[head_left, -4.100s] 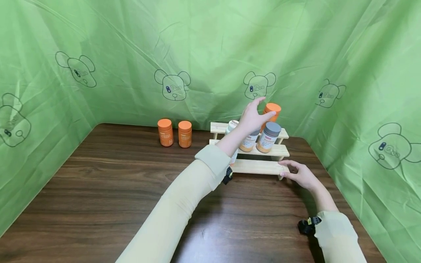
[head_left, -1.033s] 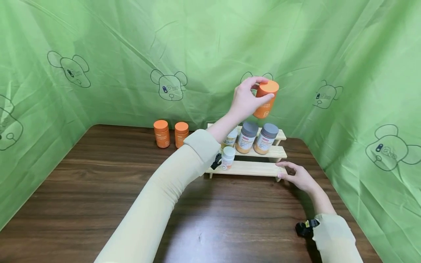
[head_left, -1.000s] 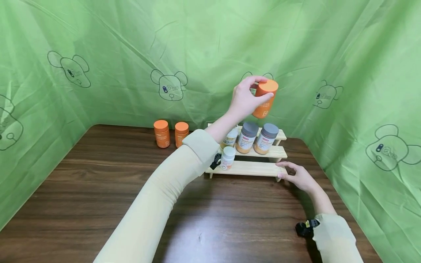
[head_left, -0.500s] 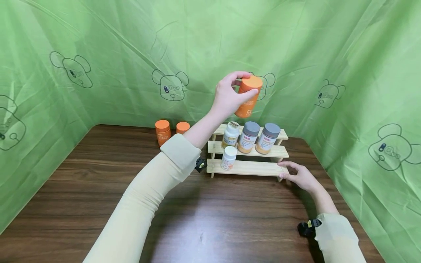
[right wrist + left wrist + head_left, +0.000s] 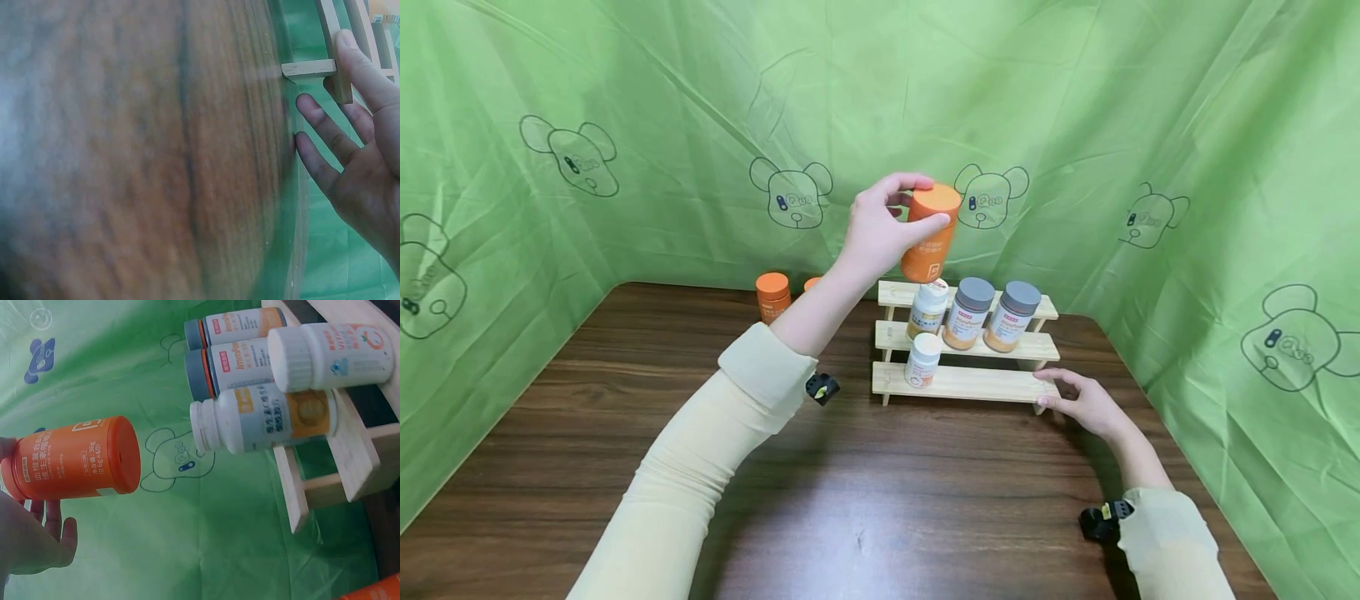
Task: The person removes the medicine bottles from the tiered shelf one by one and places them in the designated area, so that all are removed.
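My left hand (image 5: 880, 232) grips an orange pill bottle (image 5: 929, 250) near its orange lid, thumb in front. The bottle hangs slightly tilted above the left part of a three-step wooden display rack (image 5: 981, 383). In the left wrist view its base (image 5: 128, 455) faces the rack. At the rack's right end, my right hand (image 5: 1086, 406) pinches the lowest board between thumb and index finger; the other fingers are spread in the right wrist view. On the middle step stand a white bottle with gold label (image 5: 925, 315) and two grey-lidded bottles (image 5: 967, 317). A small white bottle (image 5: 922, 362) occupies the lowest step.
Two more orange bottles stand at the back left of the dark wooden table (image 5: 587, 425); one (image 5: 772, 293) shows its upper part, the other is mostly behind my left forearm. A green cloth (image 5: 880, 100) with printed bear heads rises behind and at both sides.
My left hand has taken hold of the orange bottle, lifted it off the top step and carried it left, lowering slightly at the end. The right hand has stayed at the rack.
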